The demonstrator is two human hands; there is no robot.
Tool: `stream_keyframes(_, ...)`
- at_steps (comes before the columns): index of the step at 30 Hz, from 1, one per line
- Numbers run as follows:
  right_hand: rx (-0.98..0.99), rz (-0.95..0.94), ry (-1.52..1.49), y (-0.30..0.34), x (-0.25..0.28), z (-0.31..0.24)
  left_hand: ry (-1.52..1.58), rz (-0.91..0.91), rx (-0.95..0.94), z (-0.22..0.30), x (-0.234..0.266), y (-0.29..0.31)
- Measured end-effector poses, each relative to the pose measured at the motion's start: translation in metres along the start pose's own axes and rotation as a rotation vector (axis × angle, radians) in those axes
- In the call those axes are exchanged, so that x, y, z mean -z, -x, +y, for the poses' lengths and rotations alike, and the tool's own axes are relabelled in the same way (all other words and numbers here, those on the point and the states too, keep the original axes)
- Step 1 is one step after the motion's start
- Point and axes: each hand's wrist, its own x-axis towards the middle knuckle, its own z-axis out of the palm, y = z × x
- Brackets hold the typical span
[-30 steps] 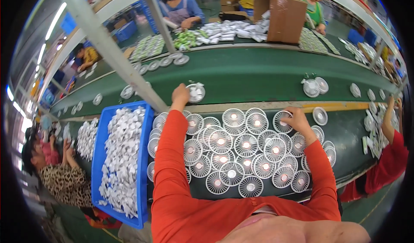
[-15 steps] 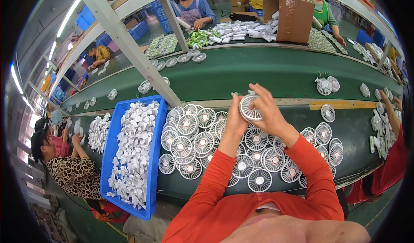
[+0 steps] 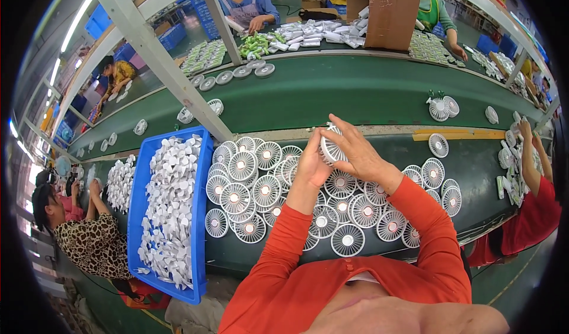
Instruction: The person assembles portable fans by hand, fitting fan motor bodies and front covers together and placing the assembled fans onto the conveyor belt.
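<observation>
One white fan head (image 3: 333, 146) is raised over the bench (image 3: 480, 174) in front of me, clasped between the person's left hand (image 3: 312, 168) and right hand (image 3: 363, 154), which sit close together. The left cups it from the left side; the right spreads its fingers and thumb across it from the other. Many round white grilles (image 3: 267, 190) lie overlapping around the forearms. To their left I see a blue tray (image 3: 200, 227) full of white plastic pieces (image 3: 169, 215), and more fan parts (image 3: 439, 109) rest on the green belt (image 3: 355, 91) beyond.
</observation>
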Motion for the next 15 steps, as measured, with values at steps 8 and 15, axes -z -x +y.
stream_keyframes(8,-0.070,0.238,-0.386,0.006,-0.034,0.000,-0.300,0.120,-0.421,-0.022,-0.020,0.014)
stream_keyframes(15,-0.163,0.319,-0.619,-0.002,-0.051,-0.005,-0.777,0.196,-0.707,-0.023,-0.004,0.001)
